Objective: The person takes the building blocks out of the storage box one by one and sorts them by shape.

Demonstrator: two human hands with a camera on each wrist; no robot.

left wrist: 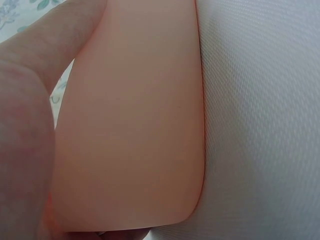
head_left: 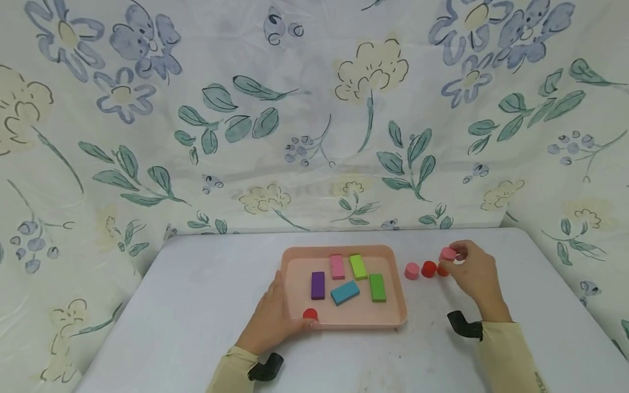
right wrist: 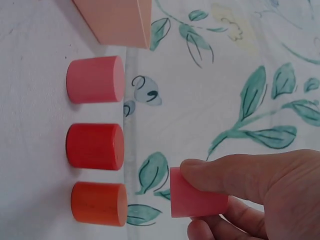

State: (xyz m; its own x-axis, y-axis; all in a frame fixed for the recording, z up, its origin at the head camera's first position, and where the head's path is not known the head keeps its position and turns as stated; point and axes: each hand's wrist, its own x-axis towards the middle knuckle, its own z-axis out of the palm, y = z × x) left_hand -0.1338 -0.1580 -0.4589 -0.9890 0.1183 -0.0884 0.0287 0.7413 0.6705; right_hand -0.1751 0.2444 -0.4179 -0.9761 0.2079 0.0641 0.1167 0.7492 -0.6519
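Note:
My right hand [head_left: 476, 273] pinches a pink cylinder block [right wrist: 192, 197] between thumb and fingers, raised over the orange cylinder [right wrist: 99, 203] at the right end of a short row. Beside the orange one stand a red cylinder [head_left: 429, 268] and another pink cylinder [head_left: 411, 271], all upright on the table. My left hand [head_left: 272, 319] holds the front left corner of a peach tray [head_left: 344, 326], its thumb along the front rim and its fingers along the left side. A red cylinder [head_left: 310, 314] sits inside that corner, near the thumb.
Inside the tray lie rectangular blocks: purple [head_left: 318, 285], pink [head_left: 337, 267], yellow-green [head_left: 358, 267], blue [head_left: 345, 292] and green [head_left: 377, 287]. The white table [head_left: 196, 305] ends at the back against a floral cloth [head_left: 314, 109].

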